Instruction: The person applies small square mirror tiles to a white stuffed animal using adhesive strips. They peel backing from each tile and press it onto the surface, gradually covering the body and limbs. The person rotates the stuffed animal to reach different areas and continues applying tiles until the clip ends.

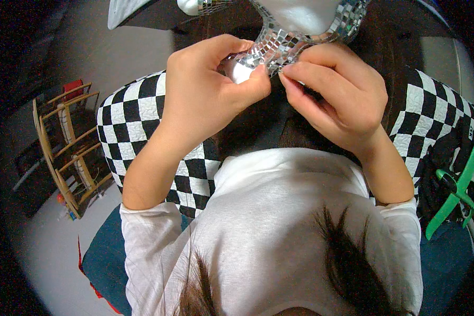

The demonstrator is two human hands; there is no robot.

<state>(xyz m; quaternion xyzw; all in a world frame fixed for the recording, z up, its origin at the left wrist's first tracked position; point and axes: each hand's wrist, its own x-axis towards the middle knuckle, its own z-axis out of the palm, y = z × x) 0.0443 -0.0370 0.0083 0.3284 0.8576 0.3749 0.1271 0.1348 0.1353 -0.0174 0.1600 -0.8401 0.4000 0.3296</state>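
Observation:
My left hand (209, 79) grips the lower end of an object covered in small square mirror tiles (276, 45). Its thumb presses near the bottom edge, beside a patch of bare white surface (240, 72). More smooth white surface (312, 15) shows higher up, with a tiled band curving along its right side. My right hand (335, 87) lies close against the right side of the tiled end. Its thumb and forefinger are pinched together at the lower tile edge, on what looks like one small mirror tile (280, 71); the fingertips partly hide it.
A black-and-white checkered cloth (134, 106) and dark brown corduroy cloth (296, 134) lie over my lap. Further up stands a dark panel with a pale rim (116, 15), near another white, partly tiled piece (189, 6). A wooden rack (59, 158) is at left, a green object (456, 193) at right.

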